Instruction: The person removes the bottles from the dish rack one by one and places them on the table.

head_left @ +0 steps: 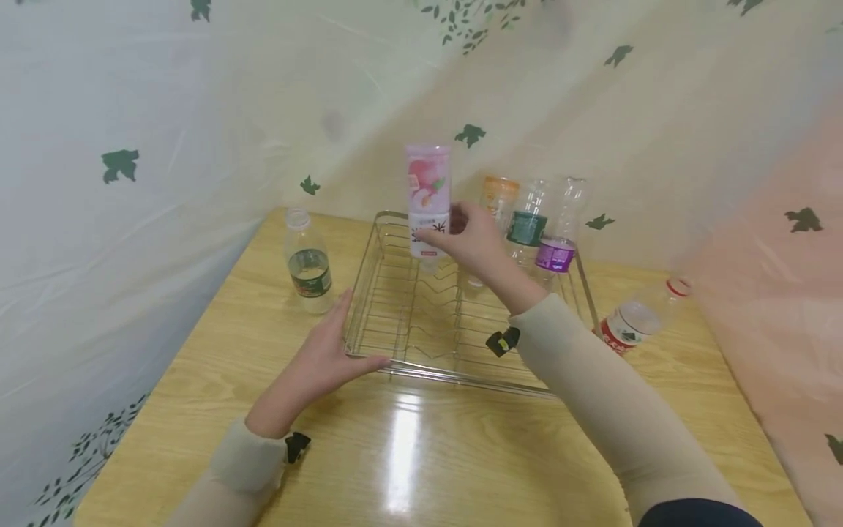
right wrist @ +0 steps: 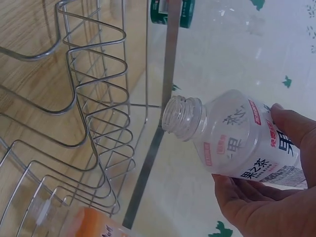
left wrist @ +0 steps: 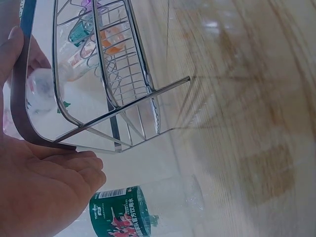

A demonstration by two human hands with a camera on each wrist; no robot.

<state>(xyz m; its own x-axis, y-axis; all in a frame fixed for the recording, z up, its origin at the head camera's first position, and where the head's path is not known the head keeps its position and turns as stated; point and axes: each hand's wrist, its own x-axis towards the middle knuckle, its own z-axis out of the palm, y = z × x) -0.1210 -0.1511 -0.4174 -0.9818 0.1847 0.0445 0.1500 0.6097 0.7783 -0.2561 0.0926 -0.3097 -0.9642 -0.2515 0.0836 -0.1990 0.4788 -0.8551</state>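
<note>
My right hand (head_left: 477,238) grips an upside-down plastic bottle (head_left: 429,179) with a pink peach label, its neck pointing down over the left part of a wire dish rack (head_left: 454,376). In the right wrist view, the bottle's uncapped mouth (right wrist: 178,118) shows beside the rack's rail, with my fingers around the labelled body. My left hand (head_left: 323,355) holds the rack's front left corner, thumb along the front rail and fingers along the left side. Left of the rack stands a clear bottle with a green label (head_left: 309,272), near my left fingertips.
Inverted bottles with orange (head_left: 500,187), green (head_left: 527,228) and purple (head_left: 555,255) labels stand in the rack's back right part. A red-labelled bottle (head_left: 622,331) leans at the rack's right side. Behind the wooden table (head_left: 369,454) hangs a leaf-patterned sheet (head_left: 250,110).
</note>
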